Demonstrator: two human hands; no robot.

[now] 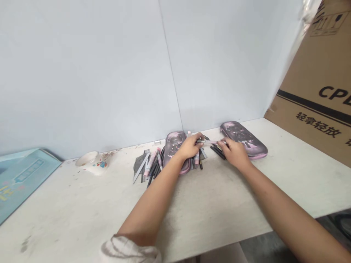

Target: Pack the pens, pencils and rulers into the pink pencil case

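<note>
My left hand (192,146) and my right hand (233,151) pinch the two ends of a slim, pale pinkish pen-like item (210,141), held level above the table. Its exact kind is too small to make out. Under my left wrist lies a pink-and-dark pencil case (175,140) with a raised cartoon figure on its lid, partly covered by my arm. A similar pencil case (244,140) rests beyond my right hand. Several black pens (218,151) lie between the hands. A pink tube-like stick (196,159) is just below my left fingers.
Left of the near case is a pile with a grey set square (142,168), pink-and-white sticks (150,164) and dark pens. A white cup (94,163) lies farther left, beside a light-blue folder (26,175). A large cardboard box (315,87) stands right; a pale wall (109,73) backs the table.
</note>
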